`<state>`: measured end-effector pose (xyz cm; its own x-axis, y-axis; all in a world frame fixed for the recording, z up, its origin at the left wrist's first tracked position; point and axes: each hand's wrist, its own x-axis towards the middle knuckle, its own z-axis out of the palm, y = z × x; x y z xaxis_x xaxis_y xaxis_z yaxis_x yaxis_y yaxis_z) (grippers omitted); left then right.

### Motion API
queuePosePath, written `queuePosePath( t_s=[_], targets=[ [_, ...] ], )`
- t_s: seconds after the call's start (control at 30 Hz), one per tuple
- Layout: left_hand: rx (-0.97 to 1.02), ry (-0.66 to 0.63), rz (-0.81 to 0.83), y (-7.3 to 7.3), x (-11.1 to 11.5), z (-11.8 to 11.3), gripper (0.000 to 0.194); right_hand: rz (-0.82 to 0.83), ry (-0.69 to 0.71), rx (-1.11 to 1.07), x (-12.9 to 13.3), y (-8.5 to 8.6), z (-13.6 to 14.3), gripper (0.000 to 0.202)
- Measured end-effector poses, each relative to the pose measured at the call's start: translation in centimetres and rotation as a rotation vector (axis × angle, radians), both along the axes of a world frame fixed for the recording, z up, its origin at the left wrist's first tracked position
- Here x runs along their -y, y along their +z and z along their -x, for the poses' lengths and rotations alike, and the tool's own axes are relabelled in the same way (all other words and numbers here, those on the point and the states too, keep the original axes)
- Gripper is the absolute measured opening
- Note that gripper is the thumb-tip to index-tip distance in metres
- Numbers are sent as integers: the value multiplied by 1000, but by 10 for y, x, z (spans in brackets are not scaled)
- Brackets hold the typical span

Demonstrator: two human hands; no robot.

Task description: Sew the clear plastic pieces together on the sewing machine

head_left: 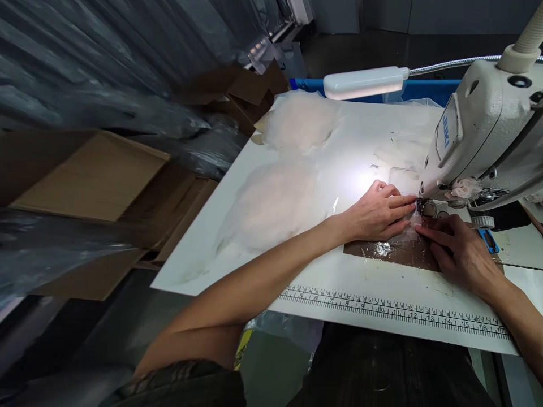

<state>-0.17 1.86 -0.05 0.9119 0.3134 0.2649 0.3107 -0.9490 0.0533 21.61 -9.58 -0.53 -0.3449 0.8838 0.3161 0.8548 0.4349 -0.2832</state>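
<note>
My left hand (379,212) lies flat with its fingers stretched toward the needle area of a white sewing machine (479,124). Under its fingertips is a thin, sheer pale fabric piece (409,232). On the other side of the needle, my right hand (462,251) touches the same fabric with an extended index finger, its other fingers curled beneath. The fabric rests partly on a shiny brown plate (394,251) set in the white table (314,282). The machine head partly hides the stitching spot.
Two piles of sheer pale pieces (271,203) lie on the table's left side. A white lamp (365,83) hangs over the back edge. Open cardboard boxes (93,175) stand at the left. A ruler strip (399,311) runs along the front edge; a blue tool (488,240) lies at right.
</note>
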Motion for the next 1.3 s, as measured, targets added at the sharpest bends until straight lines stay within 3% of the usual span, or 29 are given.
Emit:
queuePosePath(
  t_s=[0.57,0.7,0.83,1.0,1.3],
  targets=[
    [-17,24,-108,2,6,-4,39,-15,-8,26,0,3,1,35],
    [56,5,-145,5,7,-1,37,-21,-13,9,0,3,1,34],
    [177,-68,-130,7,6,4,30,-7,-33,0,1,3,1,35],
    [113,-249,-72,7,11,2,25,34,-68,-19,2,2,2,37],
    [61,-308,-123,7,12,3,27,27,-81,-8,3,3,3,38]
  ],
)
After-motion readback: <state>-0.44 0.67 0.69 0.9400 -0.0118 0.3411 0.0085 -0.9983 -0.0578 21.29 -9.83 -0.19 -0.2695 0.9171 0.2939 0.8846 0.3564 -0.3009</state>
